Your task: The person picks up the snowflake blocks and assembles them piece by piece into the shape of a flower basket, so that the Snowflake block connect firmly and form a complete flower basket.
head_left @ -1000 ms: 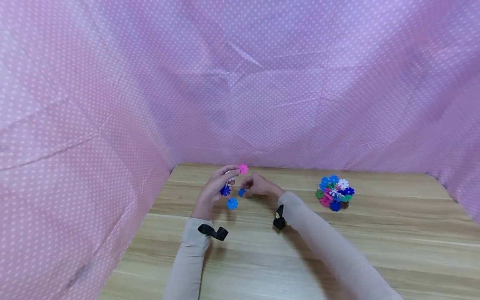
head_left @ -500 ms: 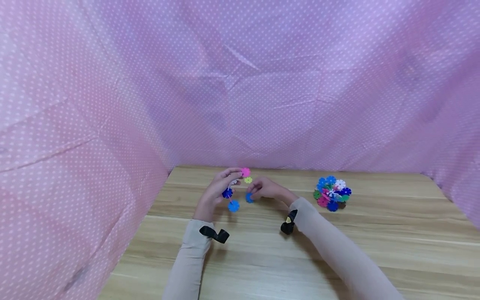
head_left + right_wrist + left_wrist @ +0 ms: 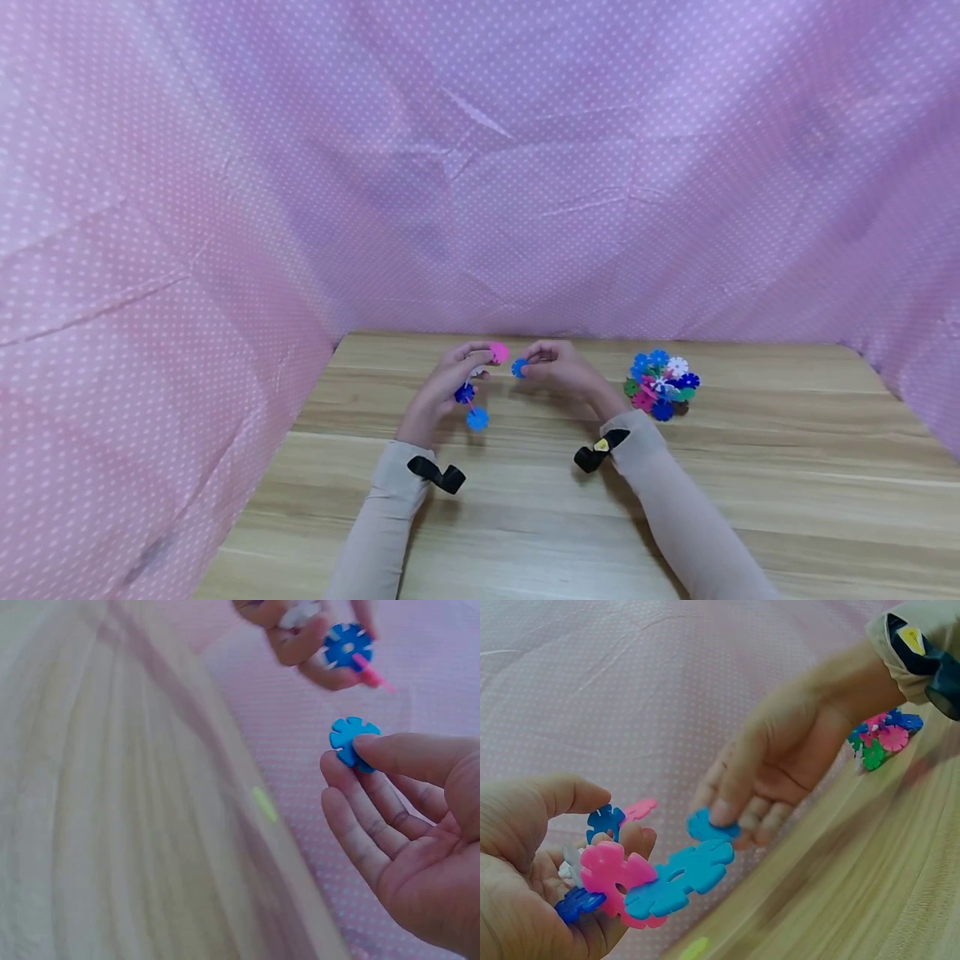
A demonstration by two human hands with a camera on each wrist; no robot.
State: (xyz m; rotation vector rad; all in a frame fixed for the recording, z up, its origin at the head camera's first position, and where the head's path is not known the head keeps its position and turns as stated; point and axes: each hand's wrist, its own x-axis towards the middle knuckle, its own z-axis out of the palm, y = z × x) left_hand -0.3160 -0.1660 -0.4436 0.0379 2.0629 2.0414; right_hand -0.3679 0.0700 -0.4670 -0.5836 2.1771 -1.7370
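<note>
My left hand [image 3: 444,385] grips a joined chain of plastic snowflake discs. In the left wrist view, a pink disc [image 3: 615,879] slots into a light blue disc [image 3: 681,877]. Dark blue discs [image 3: 580,903], a white one [image 3: 571,864] and another pink disc [image 3: 639,808] sit among the fingers. Across a small gap, my right hand [image 3: 564,371] pinches a single light blue snowflake disc [image 3: 352,742] between thumb and fingers. That loose disc is apart from the chain in the right wrist view, its notched rim facing the left hand.
A ball-like cluster of joined discs [image 3: 662,385] in several colours stands on the wooden table [image 3: 525,517], right of my right hand. A yellow disc [image 3: 264,804] lies near the table's far edge. Polka-dot pink cloth [image 3: 480,183] hangs behind and at the sides.
My right hand has moved right and then slightly up, carrying the light blue disc away from the chain. The left hand has drifted slightly right and down. The yellow disc became hidden in the head view.
</note>
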